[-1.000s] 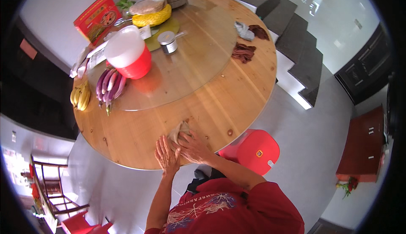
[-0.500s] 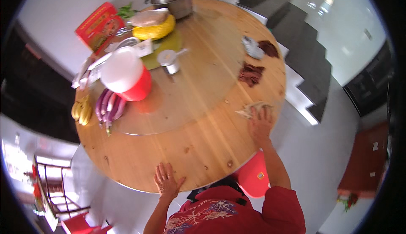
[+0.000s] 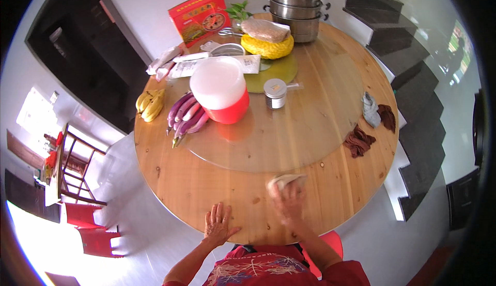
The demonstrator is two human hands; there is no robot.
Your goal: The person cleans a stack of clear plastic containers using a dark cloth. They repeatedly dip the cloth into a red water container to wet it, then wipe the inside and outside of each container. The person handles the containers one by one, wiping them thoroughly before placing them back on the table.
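Dark stairs [image 3: 408, 71] rise on the right, beyond a round wooden counter [image 3: 178, 182] topped by a clear disc [image 3: 305, 136]. Near the edge closest to the person, the left hand [image 3: 218, 225] lies flat, fingers spread. Farther right, the blurred right hand [image 3: 289, 202] covers part of a beige cloth [image 3: 280, 180] just beside the disc's near rim; whether its fingers pinch the cloth, I cannot tell. Purple eggplants [image 3: 187, 114] lie between yellow bananas [image 3: 151, 104] and a red tub [image 3: 230, 111].

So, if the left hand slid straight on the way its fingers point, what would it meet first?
The left hand would likely meet the clear round panel first, though its raised height is unclear; the red-and-white tub stands farther on.
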